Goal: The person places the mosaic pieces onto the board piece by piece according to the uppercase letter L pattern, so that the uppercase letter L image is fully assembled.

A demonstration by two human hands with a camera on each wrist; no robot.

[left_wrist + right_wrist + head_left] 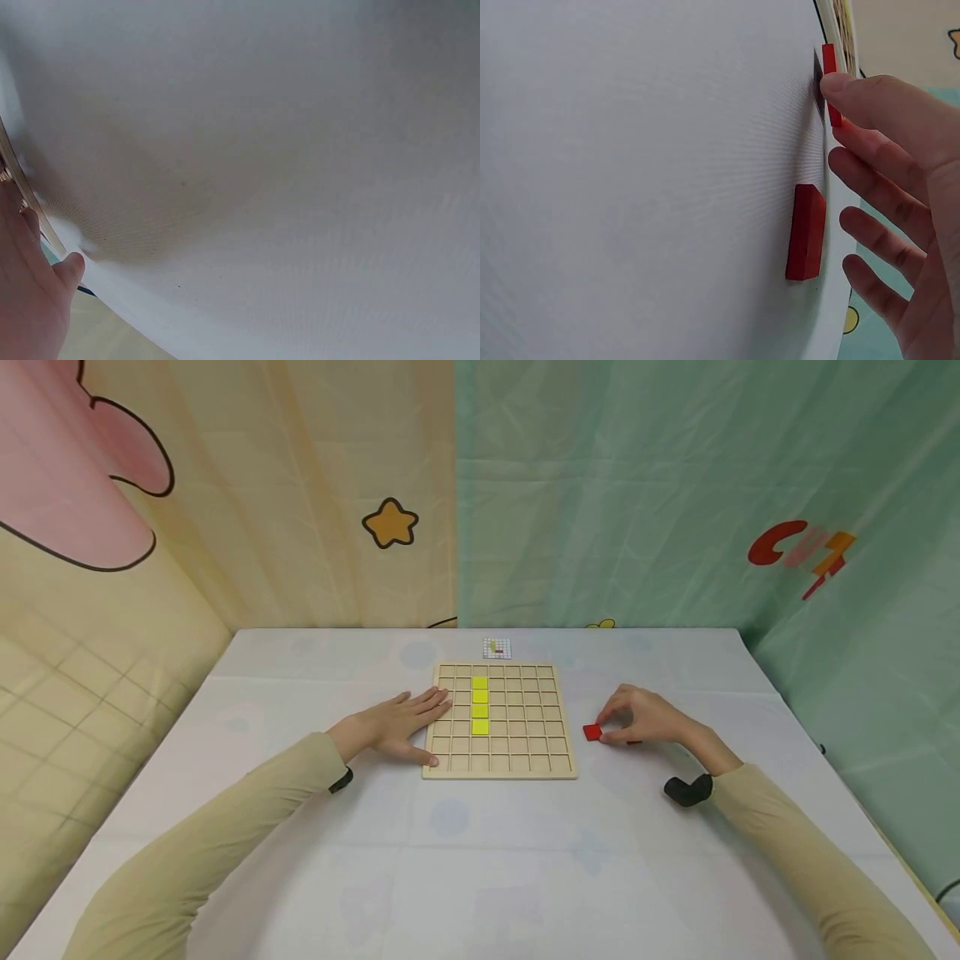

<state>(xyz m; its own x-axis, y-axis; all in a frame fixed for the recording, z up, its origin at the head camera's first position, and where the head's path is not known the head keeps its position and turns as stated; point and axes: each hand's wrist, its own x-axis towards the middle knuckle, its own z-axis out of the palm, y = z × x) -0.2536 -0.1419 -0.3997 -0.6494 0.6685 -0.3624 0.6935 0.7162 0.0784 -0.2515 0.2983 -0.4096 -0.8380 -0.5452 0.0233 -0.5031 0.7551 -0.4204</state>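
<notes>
A square wooden grid board [500, 776] lies on the table, with several yellow square tiles [480, 711] in one column of its cells. My left hand [401, 724] rests with spread, straight fingers over the board's left edge, the thumb at the near left corner. To the right of the board, my right hand [647, 717] pinches a red square tile [592, 732] between thumb and index finger. In the right wrist view that tile is held just above the cloth, its edge facing the camera. Below the other fingers, a second red tile [805, 234] lies on the cloth.
Behind the board's far edge lies a small card [497, 648] printed with a coloured grid. A pale cloth [480, 877] covers the table. Patterned curtains [600, 493] hang behind it and along both sides.
</notes>
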